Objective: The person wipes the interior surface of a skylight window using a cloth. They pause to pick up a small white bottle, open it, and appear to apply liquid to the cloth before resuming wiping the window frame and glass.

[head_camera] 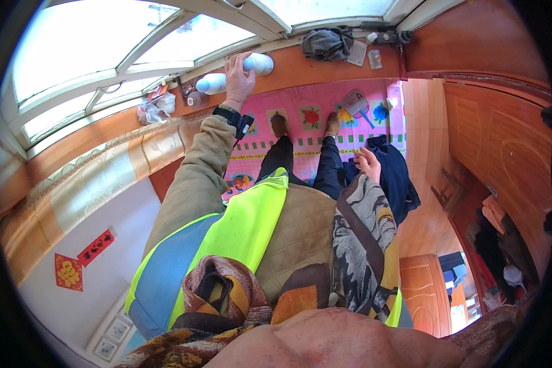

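Observation:
My left hand [239,78] reaches to the wooden window sill, its fingers at the light-blue cap of a white bottle [262,64]. Whether the fingers grip the cap or only touch it, I cannot tell. Just left of the hand, a second white bottle with a blue cap [213,84] lies or leans on the sill. My right hand [368,164] hangs low by my right side, fingers loosely bent and apart, with nothing in it. Near it is a dark blue garment [391,175]. A patterned scarf [365,234] hangs down from my neck towards the right wrist.
The sill [290,69] also bears a clear plastic bag [158,108], a grey cloth [327,43] and small items at its right end. A pink flowered cloth [299,99] lies under my feet, with a fan-shaped item [355,102] on it. A curtain [106,184] hangs at left.

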`<action>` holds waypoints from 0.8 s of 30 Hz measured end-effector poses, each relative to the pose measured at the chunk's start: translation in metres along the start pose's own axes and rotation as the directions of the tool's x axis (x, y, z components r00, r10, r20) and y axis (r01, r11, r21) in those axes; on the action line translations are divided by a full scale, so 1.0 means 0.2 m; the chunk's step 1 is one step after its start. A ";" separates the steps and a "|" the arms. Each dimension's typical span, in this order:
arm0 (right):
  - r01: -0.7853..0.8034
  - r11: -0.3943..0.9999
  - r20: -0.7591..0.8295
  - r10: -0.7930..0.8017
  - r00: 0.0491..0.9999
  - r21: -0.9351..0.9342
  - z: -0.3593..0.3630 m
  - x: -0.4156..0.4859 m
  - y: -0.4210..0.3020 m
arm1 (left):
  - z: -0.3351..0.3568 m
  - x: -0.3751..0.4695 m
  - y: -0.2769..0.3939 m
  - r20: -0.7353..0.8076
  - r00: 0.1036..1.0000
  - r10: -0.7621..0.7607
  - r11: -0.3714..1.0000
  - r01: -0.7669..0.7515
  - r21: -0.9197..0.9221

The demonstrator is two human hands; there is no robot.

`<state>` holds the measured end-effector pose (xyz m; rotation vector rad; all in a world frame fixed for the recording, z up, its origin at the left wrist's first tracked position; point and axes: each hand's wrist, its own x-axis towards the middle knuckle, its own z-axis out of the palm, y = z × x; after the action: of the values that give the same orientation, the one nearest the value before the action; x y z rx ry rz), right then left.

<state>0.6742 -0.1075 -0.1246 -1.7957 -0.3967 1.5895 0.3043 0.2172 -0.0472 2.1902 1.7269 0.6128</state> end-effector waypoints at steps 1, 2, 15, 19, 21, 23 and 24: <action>-0.008 1.000 0.005 0.008 1.000 -0.001 0.00 0.00 0.00 | 0.00 0.00 0.00 -0.002 1.000 0.001 1.000 -0.001 -0.015; -0.021 1.000 0.007 0.021 1.000 -0.006 0.00 0.00 0.00 | 0.00 0.00 0.00 -0.010 1.000 0.004 0.999 -0.005 -0.034; 0.063 0.997 0.131 -0.069 0.989 0.049 0.15 0.01 -0.22 | -0.19 -0.03 0.12 0.398 0.859 -0.323 0.648 0.507 -0.569; 0.078 0.994 0.319 -0.097 0.943 0.071 0.33 -0.03 -0.49 | -0.26 -0.06 0.35 0.583 0.779 -0.231 0.558 0.597 -0.576; 0.170 0.973 0.388 -0.220 0.895 0.160 0.41 -0.08 -0.64 | -0.27 -0.07 0.48 0.603 0.783 -0.152 0.575 0.566 -0.591; 0.245 0.937 0.434 -0.335 0.837 0.250 0.47 -0.12 -0.77 | -0.27 -0.07 0.58 0.631 0.771 -0.083 0.619 0.536 -0.574; 0.272 0.937 0.433 -0.343 0.834 0.218 0.49 -0.14 -0.83 | -0.26 -0.07 0.62 0.641 0.765 -0.062 0.620 0.533 -0.576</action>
<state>0.6099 0.0205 0.0068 -1.1501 -0.7325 1.7500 0.3814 0.1711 0.0545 1.2476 1.1753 0.3904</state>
